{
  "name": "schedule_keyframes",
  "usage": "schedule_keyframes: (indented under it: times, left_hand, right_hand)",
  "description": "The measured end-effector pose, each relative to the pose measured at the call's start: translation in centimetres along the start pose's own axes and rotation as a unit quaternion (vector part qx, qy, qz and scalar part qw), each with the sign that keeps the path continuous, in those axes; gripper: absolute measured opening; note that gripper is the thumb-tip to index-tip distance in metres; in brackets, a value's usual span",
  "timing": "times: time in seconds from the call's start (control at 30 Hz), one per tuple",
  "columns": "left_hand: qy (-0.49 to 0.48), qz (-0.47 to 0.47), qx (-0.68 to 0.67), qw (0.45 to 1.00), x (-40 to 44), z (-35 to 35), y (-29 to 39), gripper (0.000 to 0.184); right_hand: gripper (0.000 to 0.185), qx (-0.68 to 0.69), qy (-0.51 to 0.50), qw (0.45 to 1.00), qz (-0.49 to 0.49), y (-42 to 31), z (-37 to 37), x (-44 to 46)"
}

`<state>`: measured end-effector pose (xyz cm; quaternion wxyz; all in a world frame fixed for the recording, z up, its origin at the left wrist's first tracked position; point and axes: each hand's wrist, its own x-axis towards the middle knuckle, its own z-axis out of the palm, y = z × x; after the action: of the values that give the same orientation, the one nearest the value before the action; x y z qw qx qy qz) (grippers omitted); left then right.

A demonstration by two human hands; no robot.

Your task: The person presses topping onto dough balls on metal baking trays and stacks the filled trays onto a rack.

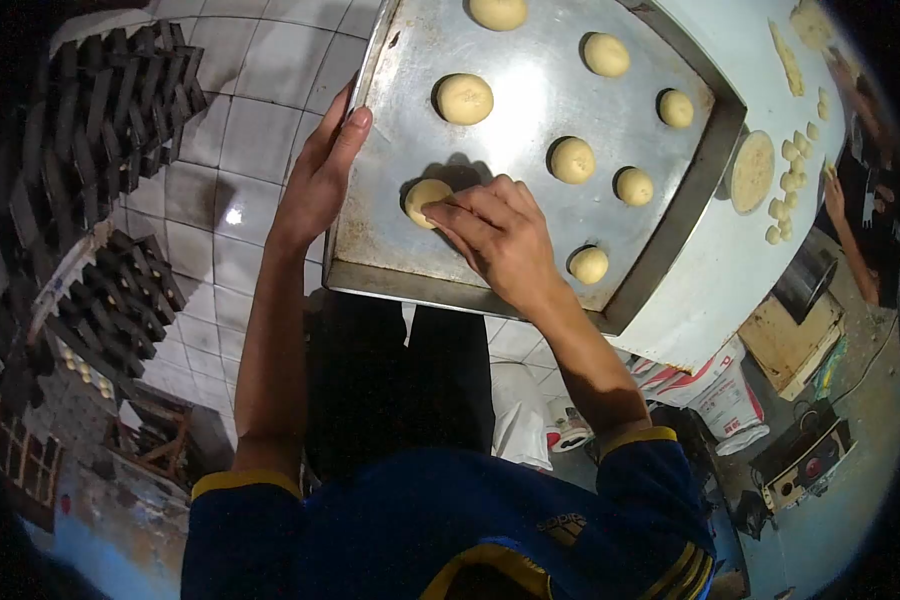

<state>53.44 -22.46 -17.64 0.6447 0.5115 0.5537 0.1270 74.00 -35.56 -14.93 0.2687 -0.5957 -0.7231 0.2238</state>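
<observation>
A metal baking tray [530, 290] with raised sides lies in front of me, carrying several round pale-yellow dough balls. My left hand [320, 175] grips the tray's left rim, its thumb over the edge and its other fingers hidden on the outside. My right hand [505, 240] is over the near left part of the tray, with bunched fingertips on a dough ball [424, 200]. That ball is partly covered by the fingers. Nearby on the tray sit a larger dough ball [465, 99] and smaller ones, such as a dough ball [588, 265].
Right of the tray, a white table [705, 290] bears a round dough disc [752, 172], small dough pieces [790, 180] and a long dough strip [785, 60]. Another person's arm [842, 215] reaches in at the far right. Dark slatted racks [110, 110] stand left; bags [725, 400] lie below.
</observation>
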Motion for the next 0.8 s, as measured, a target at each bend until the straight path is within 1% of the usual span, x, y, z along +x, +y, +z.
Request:
schedule_keyframes:
  times: [0.03,0.1,0.17,0.23,0.3,0.33,0.4,0.43,0.5,0.53,0.6,0.63,0.7,0.73,0.8]
  left_hand:
    - [0.007,-0.008,0.02,1.0,-0.1,0.1,0.2,0.066]
    - [0.007,0.003,0.008,1.0,-0.3,0.3,0.9,0.066]
    - [0.009,0.013,-0.003,1.0,-0.4,0.3,0.9,0.065]
    - [-0.013,0.017,-0.02,1.0,-0.1,0.1,0.6,0.065]
    - [-0.008,0.016,-0.009,1.0,0.0,0.1,0.4,0.064]
    - [-0.005,0.014,0.001,1.0,0.0,0.1,0.4,0.064]
    - [0.002,0.011,0.007,1.0,-0.2,0.1,0.7,0.064]
    - [0.008,0.009,0.011,1.0,-0.3,0.2,0.8,0.064]
    - [-0.001,0.011,-0.009,1.0,-0.1,0.2,0.3,0.064]
    - [-0.009,0.012,-0.029,0.999,0.1,0.2,-0.1,0.064]
    - [-0.012,0.023,-0.031,0.999,0.4,0.1,-0.4,0.065]
    - [-0.014,0.032,-0.034,0.999,0.4,0.1,-0.4,0.065]
    - [-0.002,0.014,-0.03,0.999,-0.5,0.4,0.7,0.067]
    - [0.01,-0.002,-0.028,1.0,-0.8,0.6,1.3,0.068]
    - [0.016,0.006,-0.022,1.0,-0.6,0.7,0.7,0.071]
  right_hand:
    - [0.024,0.0,-0.003,1.0,0.0,0.2,0.3,0.0]
    - [0.027,-0.042,-0.035,0.997,-0.055,0.7,0.7,-0.2]
    - [0.029,-0.056,-0.054,0.995,-0.067,1.0,0.7,-0.3]
    - [0.032,-0.07,-0.071,0.992,-0.079,1.2,0.7,-0.7]
    - [0.041,-0.117,-0.111,0.981,-0.106,1.6,0.6,-1.3]
    - [0.041,-0.116,-0.11,0.982,-0.106,1.5,0.5,-1.5]
    - [0.055,-0.144,-0.149,0.975,-0.077,1.1,-0.1,-2.0]
    - [0.055,-0.144,-0.148,0.975,-0.077,1.3,-0.4,-2.2]
    - [0.072,-0.155,-0.218,0.96,-0.079,1.7,-1.1,-2.6]
    - [0.072,-0.156,-0.218,0.96,-0.076,1.7,-1.5,-2.6]
    - [0.072,-0.096,-0.236,0.963,-0.085,1.8,-2.0,-2.6]
    - [0.072,-0.094,-0.234,0.964,-0.084,1.7,-1.7,-2.4]
    - [0.073,-0.09,-0.253,0.959,-0.088,1.5,-1.0,-2.0]
    - [0.073,-0.09,-0.25,0.96,-0.084,1.6,-1.2,-2.1]
    - [0.071,-0.064,-0.213,0.97,-0.102,1.9,-1.6,-1.9]
